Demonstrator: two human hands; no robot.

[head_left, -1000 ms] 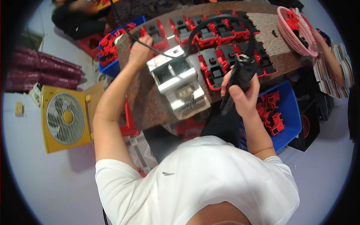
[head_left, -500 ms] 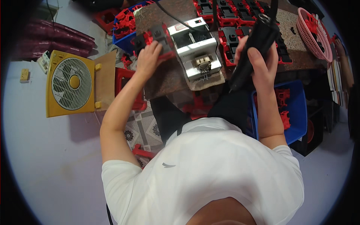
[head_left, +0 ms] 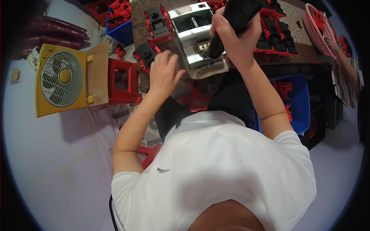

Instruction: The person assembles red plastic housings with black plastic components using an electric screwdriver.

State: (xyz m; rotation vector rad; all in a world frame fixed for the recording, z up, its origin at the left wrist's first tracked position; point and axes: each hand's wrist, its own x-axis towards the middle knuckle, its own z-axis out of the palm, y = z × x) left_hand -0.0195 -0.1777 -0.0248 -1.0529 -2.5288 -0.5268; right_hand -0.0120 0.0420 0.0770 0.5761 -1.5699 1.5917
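Observation:
In my right hand point(head_left: 242, 38) is a black electric screwdriver point(head_left: 243, 15), my fingers wrapped round its body. Its lower end points down at the front of a silver screw feeder point(head_left: 194, 34) on the table. My left hand point(head_left: 165, 73) is held off the table's front edge, fingers apart and nothing in it. Just beyond those fingers lies a black-and-red plastic assembly point(head_left: 145, 53). Another such assembly point(head_left: 158, 24) sits behind it, beside the feeder. Several more black-and-red assemblies point(head_left: 275, 36) lie in rows right of the feeder.
Blue bins with red parts stand at the far left point(head_left: 122, 35) and by my right side point(head_left: 300, 104). A pink basket point(head_left: 308, 27) is at the table's right end, with another person's hand point(head_left: 332, 47) at it. A yellow fan point(head_left: 63, 77) and red stool point(head_left: 123, 82) are left.
My left hand has let go of an assembly and drawn back toward me. My right hand has carried the screwdriver left, from over the right-hand rows to the feeder's front.

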